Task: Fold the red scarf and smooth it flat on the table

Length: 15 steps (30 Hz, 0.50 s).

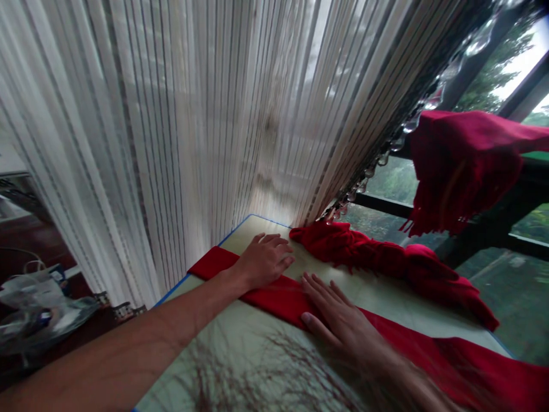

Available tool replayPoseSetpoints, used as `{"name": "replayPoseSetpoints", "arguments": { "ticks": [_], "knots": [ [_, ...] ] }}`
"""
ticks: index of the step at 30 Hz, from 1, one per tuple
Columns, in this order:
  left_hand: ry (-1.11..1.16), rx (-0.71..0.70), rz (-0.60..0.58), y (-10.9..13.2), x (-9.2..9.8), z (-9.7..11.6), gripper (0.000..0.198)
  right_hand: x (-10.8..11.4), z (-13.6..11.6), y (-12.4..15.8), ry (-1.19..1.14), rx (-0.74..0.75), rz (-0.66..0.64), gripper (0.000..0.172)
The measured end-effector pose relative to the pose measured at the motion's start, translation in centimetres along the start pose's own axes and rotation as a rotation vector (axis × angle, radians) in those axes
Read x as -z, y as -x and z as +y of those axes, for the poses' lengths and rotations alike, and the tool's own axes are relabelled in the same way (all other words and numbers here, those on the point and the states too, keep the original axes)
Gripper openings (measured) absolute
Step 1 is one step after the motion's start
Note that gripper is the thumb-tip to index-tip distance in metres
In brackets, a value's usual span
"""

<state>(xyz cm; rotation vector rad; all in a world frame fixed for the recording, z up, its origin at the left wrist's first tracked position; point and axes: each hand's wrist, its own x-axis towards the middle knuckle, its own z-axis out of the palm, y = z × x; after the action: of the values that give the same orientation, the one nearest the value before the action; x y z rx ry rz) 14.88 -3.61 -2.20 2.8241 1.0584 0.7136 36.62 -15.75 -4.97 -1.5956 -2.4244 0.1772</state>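
A flat folded band of red cloth (pixel 274 297) lies across a pale table (pixel 240 349) with a blue edge. My left hand (pixel 263 257) rests palm down on the band's far end, fingers loosely curled and together. My right hand (pixel 338 312) lies flat on the band just to the right, fingers stretched out and slightly apart. Neither hand grips anything. A bunched red scarf (pixel 386 257) with fringe lies along the table's far side, right behind both hands.
A sheer white striped curtain (pixel 171 143) hangs close behind the table, with a beaded hem. Another red fringed cloth (pixel 463 166) hangs over a dark window rail at the right. Crumpled plastic bags (pixel 38 309) sit on a dark surface at the left.
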Motion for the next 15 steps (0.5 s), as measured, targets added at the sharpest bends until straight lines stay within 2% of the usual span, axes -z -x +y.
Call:
{"name": "replayPoseSetpoints", "arguments": {
  "ticks": [3, 9, 15],
  "knots": [
    [-0.002, -0.011, -0.025, 0.2, 0.0, 0.4, 0.037, 0.0, 0.0, 0.0, 0.02, -0.003, -0.012, 0.07],
    [0.043, -0.085, -0.261, 0.6, -0.2, 0.5, 0.052, 0.0, 0.2, 0.0, 0.051, 0.029, -0.021, 0.07],
    [0.154, -0.162, -0.286, 1.0, 0.7, 2.0, 0.06, 0.4, -0.1, 0.1, 0.027, 0.019, -0.019, 0.072]
  ]
}}
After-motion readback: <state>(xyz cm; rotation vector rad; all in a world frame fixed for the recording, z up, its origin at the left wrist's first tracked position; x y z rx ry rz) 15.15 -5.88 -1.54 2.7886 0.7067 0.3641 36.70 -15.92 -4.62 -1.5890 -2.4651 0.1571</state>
